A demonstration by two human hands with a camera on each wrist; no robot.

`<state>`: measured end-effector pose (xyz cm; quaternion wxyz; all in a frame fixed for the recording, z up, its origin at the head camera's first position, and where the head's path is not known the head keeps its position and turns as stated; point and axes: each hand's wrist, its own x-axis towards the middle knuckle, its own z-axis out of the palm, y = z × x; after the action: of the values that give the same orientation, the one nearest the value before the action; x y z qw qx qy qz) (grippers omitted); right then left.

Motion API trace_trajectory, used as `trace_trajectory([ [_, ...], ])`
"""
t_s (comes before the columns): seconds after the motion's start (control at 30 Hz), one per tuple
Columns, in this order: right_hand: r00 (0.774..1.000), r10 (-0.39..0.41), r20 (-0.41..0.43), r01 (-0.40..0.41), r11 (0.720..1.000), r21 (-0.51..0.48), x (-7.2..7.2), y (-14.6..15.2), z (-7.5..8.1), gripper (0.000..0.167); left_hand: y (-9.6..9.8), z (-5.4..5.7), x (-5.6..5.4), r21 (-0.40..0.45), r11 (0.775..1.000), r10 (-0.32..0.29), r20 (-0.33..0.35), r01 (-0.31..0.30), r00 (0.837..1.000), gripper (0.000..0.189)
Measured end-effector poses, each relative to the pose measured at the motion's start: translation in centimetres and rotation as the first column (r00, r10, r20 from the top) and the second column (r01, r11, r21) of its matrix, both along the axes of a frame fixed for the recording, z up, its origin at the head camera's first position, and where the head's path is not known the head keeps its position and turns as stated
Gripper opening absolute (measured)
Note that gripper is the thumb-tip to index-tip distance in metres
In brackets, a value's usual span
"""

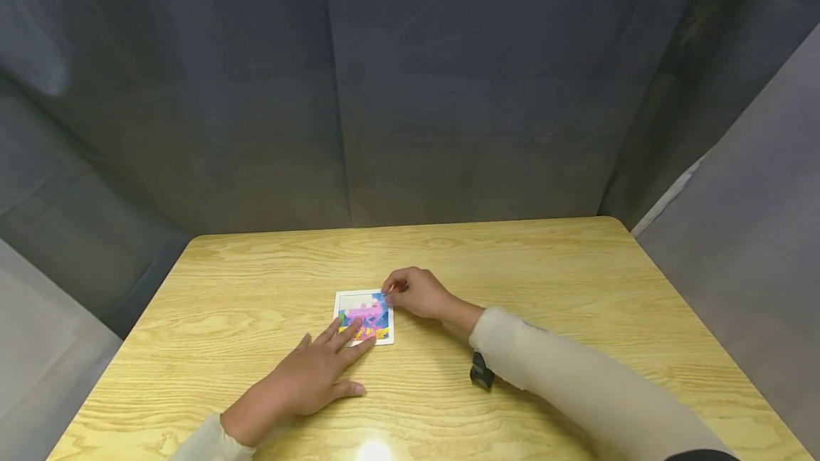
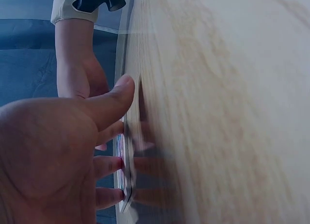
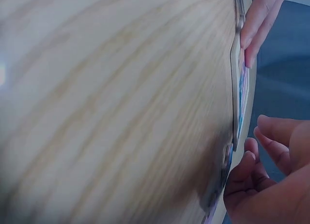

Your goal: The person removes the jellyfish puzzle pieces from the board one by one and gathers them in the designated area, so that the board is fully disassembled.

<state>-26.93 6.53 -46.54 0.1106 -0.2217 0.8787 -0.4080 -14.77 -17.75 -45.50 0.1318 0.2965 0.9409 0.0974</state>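
Observation:
A small square puzzle board (image 1: 391, 337) with a white border lies on the table, showing a pink figure over blue and yellow. Its upper left part is a pale bare area. My left hand (image 1: 314, 374) rests with spread fingers on the board's lower left part, thumb out on the tabletop. At the upper right corner, my right hand (image 1: 419, 294) pinches a small puzzle piece (image 1: 391, 289), mostly hidden by the fingers. From the left wrist view, the left fingertips (image 2: 114, 162) press on the board's face. In the right wrist view the piece cannot be made out.
The wooden table (image 1: 544, 269) has rounded far corners. Dark grey cloth (image 1: 487, 105) hangs behind it, with paler cloth at both sides. A black device (image 1: 481, 371) is strapped at the right wrist, just above the tabletop.

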Motion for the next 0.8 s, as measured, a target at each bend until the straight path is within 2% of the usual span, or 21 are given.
trace_trajectory([
  [0.27, 0.998, 0.053, 0.030, -0.054, 0.998, 0.024, 0.3, -1.0, 0.0, 0.016, 0.0, 0.0, 0.0, 0.004, 1.000, -0.002, 0.005, 0.002, 1.000, 0.076],
  [0.8, 0.997, 0.076, 0.025, -0.079, 0.988, 0.133, 0.6, -2.4, 0.2, 0.022, -0.1, 0.0, 0.2, 0.021, 1.000, -0.013, 0.002, 0.013, 1.000, 0.076],
])
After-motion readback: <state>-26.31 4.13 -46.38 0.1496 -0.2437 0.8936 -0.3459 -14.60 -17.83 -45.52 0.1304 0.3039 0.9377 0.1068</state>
